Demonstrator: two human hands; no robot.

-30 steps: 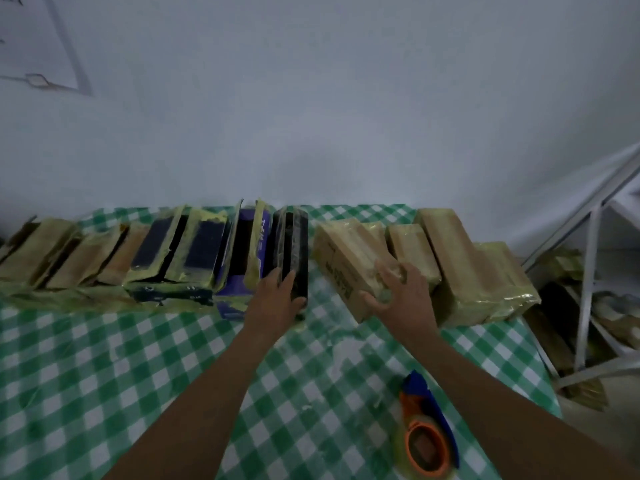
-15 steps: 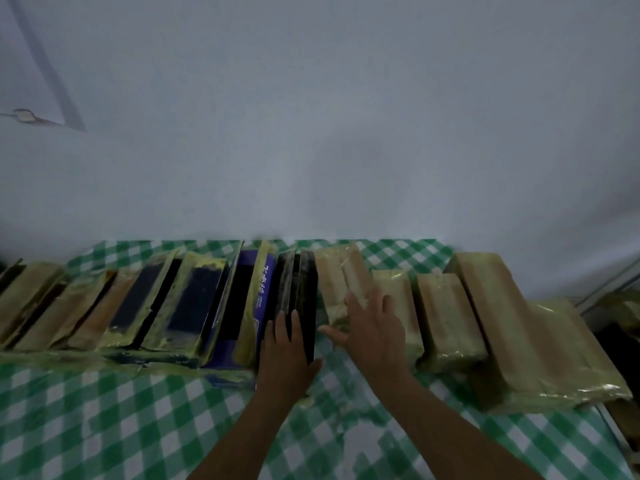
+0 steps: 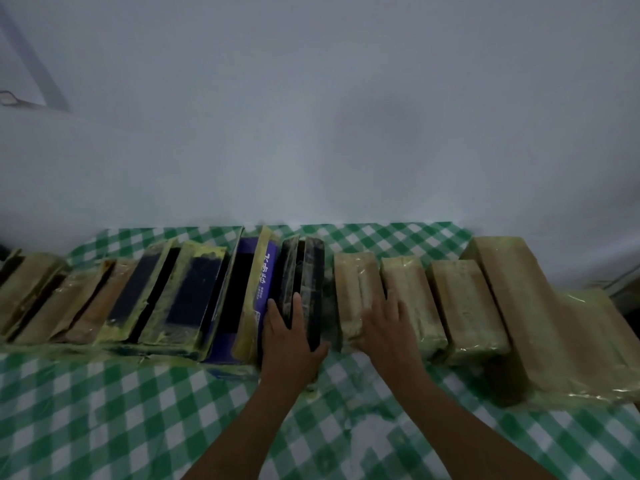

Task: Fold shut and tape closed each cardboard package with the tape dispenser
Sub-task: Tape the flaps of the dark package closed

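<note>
A row of taped packages stands on edge along the back of the table. My left hand (image 3: 289,344) presses with straight fingers against the near end of a black package (image 3: 306,271), next to a purple package (image 3: 254,289). My right hand (image 3: 384,327) lies flat on a brown taped package (image 3: 353,282), fingers spread onto its neighbour (image 3: 410,289). The tape dispenser is out of view.
The table carries a green and white checked cloth (image 3: 104,410). More brown packages (image 3: 464,299) and a tall brown box (image 3: 512,306) stand at the right, several yellow-taped packages (image 3: 180,292) at the left. A white wall rises directly behind the row.
The view has tilted up, and the tape dispenser has dropped out of frame. My right hand set the brown package upright in the row beside the black one. My left hand stayed on the black package.
</note>
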